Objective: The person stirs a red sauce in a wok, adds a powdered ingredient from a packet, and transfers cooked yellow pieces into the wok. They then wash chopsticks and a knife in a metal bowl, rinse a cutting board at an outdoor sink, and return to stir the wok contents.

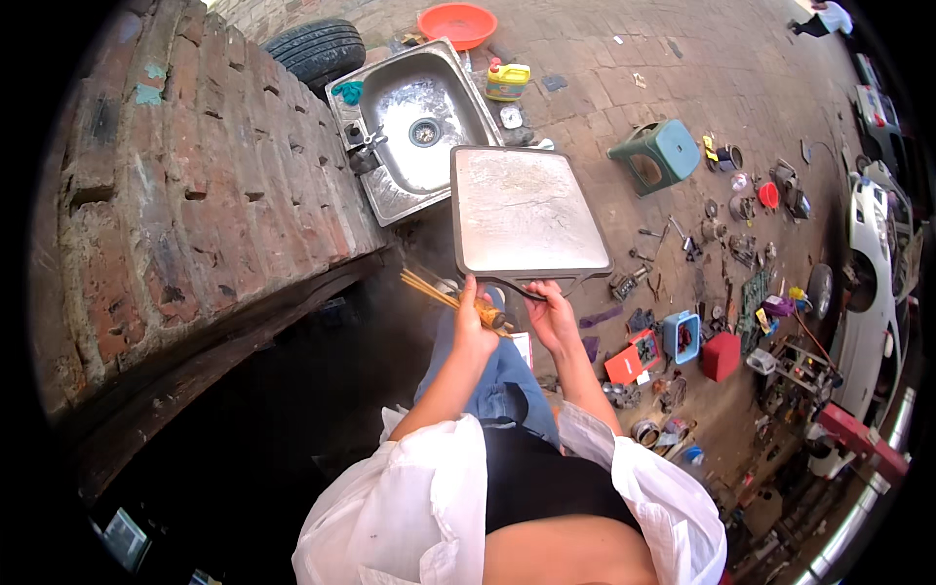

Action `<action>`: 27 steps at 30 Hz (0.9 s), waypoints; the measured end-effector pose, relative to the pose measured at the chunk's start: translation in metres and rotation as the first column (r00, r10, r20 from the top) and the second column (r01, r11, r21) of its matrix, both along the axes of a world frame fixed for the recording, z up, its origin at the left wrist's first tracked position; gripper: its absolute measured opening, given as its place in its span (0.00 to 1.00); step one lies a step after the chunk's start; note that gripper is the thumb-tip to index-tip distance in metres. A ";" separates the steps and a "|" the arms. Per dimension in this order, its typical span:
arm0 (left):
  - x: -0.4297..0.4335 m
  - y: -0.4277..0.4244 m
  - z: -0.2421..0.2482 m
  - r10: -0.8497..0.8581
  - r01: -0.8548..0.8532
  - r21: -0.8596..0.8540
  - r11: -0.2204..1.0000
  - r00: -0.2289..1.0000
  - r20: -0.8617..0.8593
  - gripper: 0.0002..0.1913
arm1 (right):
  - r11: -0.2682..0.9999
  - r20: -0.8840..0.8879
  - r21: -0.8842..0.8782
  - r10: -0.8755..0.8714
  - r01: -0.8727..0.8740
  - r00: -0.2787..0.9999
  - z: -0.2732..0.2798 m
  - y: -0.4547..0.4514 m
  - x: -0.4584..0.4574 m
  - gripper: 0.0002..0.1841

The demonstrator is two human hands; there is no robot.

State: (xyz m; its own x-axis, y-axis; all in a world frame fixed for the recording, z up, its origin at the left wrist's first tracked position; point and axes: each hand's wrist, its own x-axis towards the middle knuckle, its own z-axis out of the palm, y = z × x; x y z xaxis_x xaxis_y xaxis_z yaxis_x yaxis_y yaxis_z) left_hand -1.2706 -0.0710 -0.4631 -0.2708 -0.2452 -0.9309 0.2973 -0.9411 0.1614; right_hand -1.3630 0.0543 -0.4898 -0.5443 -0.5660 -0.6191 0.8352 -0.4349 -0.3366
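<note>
Both hands hold up a flat square metal board with a dark rim and a handle (530, 212) in front of me. My left hand (475, 322) grips its near edge at the left corner, thumb on top. The same hand also holds a bundle of thin wooden sticks with a brownish-yellow body (486, 311); what it is exactly I cannot tell. My right hand (552, 314) is closed around the handle on the near side. Just beyond the board, to the left, lies a stainless steel sink (420, 102) with a tap (373, 139). A teal cloth (349, 92) rests on its corner.
A brick wall (183, 205) rises at the left. Beyond are a tyre (314, 51), an orange basin (458, 23) and a yellow jug (507, 79). A green plastic stool (658, 155) stands right. Tools, a blue bin (681, 336) and car parts cover the right-hand ground; a person (826, 18) is far off.
</note>
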 end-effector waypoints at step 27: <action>-0.243 -0.059 -0.197 0.905 -0.904 0.053 0.425 0.423 -0.047 0.08 | 0.480 0.014 -0.030 0.877 -0.877 0.479 -0.189 -0.178 -0.277 0.19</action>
